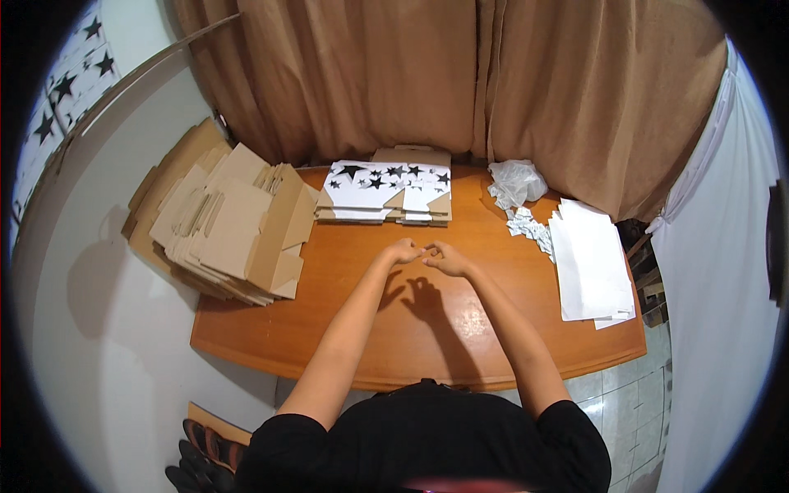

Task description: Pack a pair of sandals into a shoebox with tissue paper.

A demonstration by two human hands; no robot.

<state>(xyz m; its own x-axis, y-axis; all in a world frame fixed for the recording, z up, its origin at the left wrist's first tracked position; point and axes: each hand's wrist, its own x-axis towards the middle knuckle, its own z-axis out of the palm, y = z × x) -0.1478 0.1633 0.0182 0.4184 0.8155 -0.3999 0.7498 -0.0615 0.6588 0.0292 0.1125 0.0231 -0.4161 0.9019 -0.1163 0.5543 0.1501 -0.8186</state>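
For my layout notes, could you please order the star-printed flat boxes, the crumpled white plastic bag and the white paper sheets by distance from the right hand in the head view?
1. Star-printed flat boxes, ahead of the right hand.
2. Crumpled white plastic bag, ahead-right.
3. White paper sheets, far right.

Position: worn on the person's head, above the tabletop (329,329).
Direction: looks steeply down and forward toward the curtain (411,74).
Distance: arm's reach.

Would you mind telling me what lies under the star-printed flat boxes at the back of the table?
Under the star-printed boxes sit more flattened plain brown cardboard sheets, resting on the wooden table. How many sheets, and the tabletop beneath them, is hidden.
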